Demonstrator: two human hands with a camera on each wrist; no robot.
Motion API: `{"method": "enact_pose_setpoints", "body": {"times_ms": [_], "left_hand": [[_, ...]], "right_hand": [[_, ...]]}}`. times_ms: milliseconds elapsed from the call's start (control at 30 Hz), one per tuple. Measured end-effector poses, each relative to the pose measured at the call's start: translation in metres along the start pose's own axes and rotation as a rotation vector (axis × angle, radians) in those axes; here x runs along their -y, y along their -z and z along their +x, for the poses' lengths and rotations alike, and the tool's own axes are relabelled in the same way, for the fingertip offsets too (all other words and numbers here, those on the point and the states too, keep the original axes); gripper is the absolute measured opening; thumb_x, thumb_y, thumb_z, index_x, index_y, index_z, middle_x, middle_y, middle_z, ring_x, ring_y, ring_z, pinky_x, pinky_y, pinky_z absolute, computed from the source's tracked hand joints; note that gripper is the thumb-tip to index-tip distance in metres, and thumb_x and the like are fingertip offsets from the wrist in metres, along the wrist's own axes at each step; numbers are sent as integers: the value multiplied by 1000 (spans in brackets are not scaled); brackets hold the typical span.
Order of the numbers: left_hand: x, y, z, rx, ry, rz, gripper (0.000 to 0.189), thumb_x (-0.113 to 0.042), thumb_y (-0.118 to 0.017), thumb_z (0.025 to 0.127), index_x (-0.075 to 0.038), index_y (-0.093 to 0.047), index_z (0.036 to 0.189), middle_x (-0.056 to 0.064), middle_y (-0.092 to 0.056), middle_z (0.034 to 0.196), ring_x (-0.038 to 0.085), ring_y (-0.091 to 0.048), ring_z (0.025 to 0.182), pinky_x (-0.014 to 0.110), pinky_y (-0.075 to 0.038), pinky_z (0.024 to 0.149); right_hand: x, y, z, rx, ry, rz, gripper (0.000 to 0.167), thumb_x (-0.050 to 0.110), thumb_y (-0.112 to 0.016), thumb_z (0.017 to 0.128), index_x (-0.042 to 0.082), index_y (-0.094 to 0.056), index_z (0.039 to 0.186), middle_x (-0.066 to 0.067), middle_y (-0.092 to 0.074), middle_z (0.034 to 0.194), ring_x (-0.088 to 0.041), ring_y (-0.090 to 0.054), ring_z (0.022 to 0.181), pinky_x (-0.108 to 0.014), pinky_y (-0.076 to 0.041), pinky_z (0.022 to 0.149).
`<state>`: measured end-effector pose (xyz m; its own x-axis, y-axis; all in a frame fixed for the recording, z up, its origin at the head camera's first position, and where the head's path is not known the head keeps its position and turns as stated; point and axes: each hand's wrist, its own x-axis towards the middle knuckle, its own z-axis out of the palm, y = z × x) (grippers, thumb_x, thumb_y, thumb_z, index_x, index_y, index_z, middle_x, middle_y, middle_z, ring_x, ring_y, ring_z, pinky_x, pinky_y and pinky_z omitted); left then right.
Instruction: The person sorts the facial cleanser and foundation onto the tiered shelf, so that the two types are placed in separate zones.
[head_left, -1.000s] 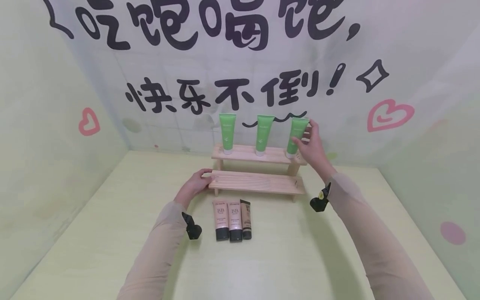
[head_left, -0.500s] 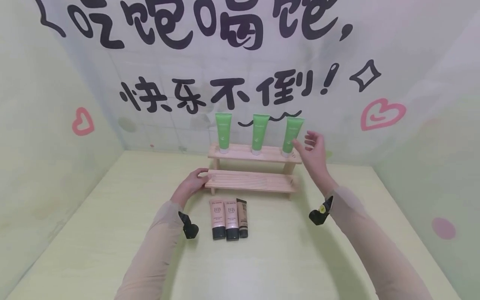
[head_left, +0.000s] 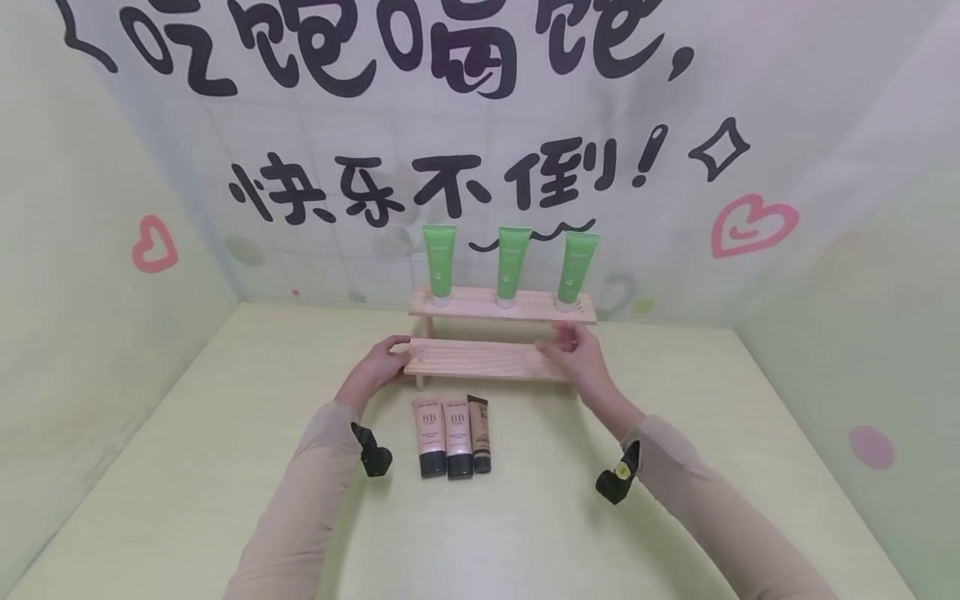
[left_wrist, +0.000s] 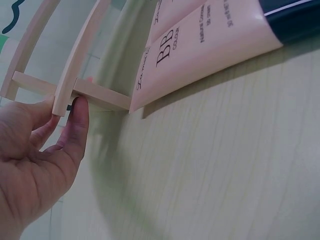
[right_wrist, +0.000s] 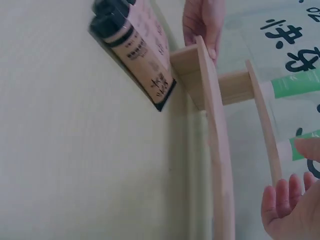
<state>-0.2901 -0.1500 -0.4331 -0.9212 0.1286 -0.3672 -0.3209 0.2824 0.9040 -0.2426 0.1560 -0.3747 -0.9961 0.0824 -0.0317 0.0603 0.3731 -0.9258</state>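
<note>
A two-step wooden display rack (head_left: 480,360) stands on the table. My left hand (head_left: 375,367) pinches the left end of its lower shelf; in the left wrist view the thumb and fingers (left_wrist: 76,127) close on the board's end from both sides. At the right end of that shelf is my right hand (head_left: 587,367), fingers loosely bent and holding nothing. On the upper shelf stand three green squeeze tubes, the left one (head_left: 440,262), the middle one (head_left: 513,262) and the right one (head_left: 577,265), all upright on white caps.
In front of the rack, two pink BB cream tubes (head_left: 429,429) and a tan tube with a black end (head_left: 480,433) lie side by side on the pale table (head_left: 525,525). A printed wall (head_left: 337,267) rises close behind, with side walls left and right.
My right hand has let go of the right green tube, leaving it standing, and has come down to the lower shelf's right end. My left hand stays at the rack. The head view has shifted slightly.
</note>
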Motion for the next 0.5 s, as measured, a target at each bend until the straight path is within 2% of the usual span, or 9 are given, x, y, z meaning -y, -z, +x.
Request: {"method": "enact_pose_setpoints", "body": {"times_ms": [167, 333, 500], "left_hand": [[1, 2, 2, 1, -6, 18, 51, -20, -42, 98, -6, -25, 143, 27, -43, 133, 22, -54, 107, 30, -46, 91], [3, 2, 4, 3, 2, 16, 51, -20, -43, 98, -6, -25, 143, 26, -43, 133, 20, -54, 104, 28, -47, 89], [2, 2, 4, 10, -4, -3, 51, -18, -43, 97, -6, -25, 143, 27, -44, 131, 16, -56, 97, 23, -49, 81]], "right_hand": [[-17, -27, -13, 139, -18, -38, 42, 11, -68, 81, 0, -53, 119, -20, -61, 109, -25, -61, 92, -29, -54, 75], [-30, -46, -21, 240, -64, -42, 38, 8, -68, 79, 0, -57, 115, -18, -64, 102, -19, -63, 81, -29, -56, 67], [-32, -58, -25, 284, -126, -79, 42, 11, -72, 76, -2, -57, 113, -17, -60, 106, -20, -60, 83, -29, -55, 68]]}}
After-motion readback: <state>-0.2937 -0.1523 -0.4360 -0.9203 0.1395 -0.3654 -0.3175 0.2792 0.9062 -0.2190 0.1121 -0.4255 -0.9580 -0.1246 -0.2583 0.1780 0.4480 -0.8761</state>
